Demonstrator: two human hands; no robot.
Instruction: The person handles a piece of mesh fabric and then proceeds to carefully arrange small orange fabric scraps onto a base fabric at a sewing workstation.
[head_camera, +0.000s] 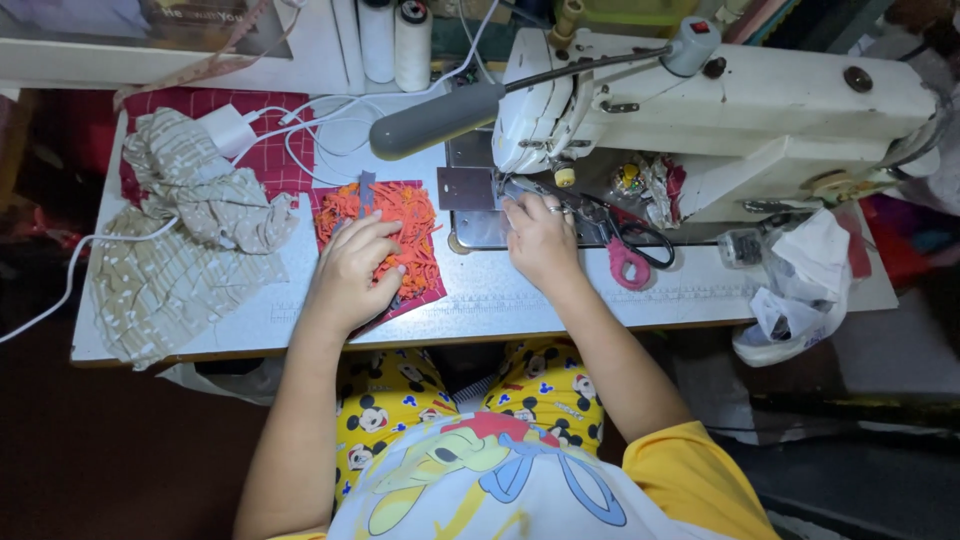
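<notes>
Head view | left hand (352, 272) fingers curled loosely into pile of orange strips (400, 225) on red cloth (425, 290) | right hand (538, 240) flat at sewing machine (700, 110) needle plate, holding nothing visible | risk: fingertips near needle; strips may scatter; scissors (625, 245) close beside wrist.

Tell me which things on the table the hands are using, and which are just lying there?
In use:
left hand on orange strips
right hand at sewing machine

Lying about:
beige cloth
pink-handled scissors
thread spools
white plastic bag
</notes>
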